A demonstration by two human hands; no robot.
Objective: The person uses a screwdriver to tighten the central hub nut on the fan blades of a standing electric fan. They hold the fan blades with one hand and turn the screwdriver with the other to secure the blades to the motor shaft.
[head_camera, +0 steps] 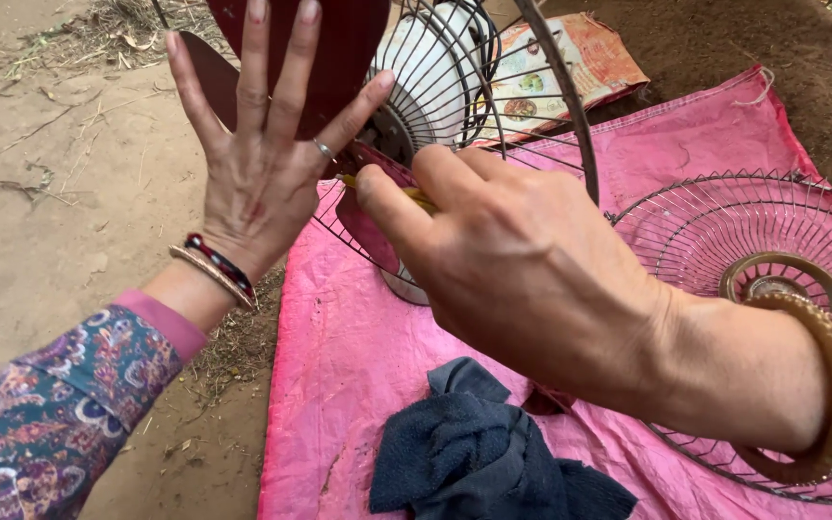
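While the dark red fan blade (pixel 339 48) stands at upper centre behind the flat, spread left hand (pixel 262 164) pressed on it, the right hand (pixel 522 279) beside it pinches a yellow tool (pixel 416 197) at the hub, above a pink sheet (pixel 358 356) and dark cloth (pixel 474 453).

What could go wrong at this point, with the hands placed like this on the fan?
1. The left hand lies flat on a dark red fan blade; if the blade turns, it may slip.
2. The right hand pinches a thin yellow tool between its fingers near the hub; it could slide off and jab the left palm.
3. The right wrist sits close to the wire guard, which could scrape it.
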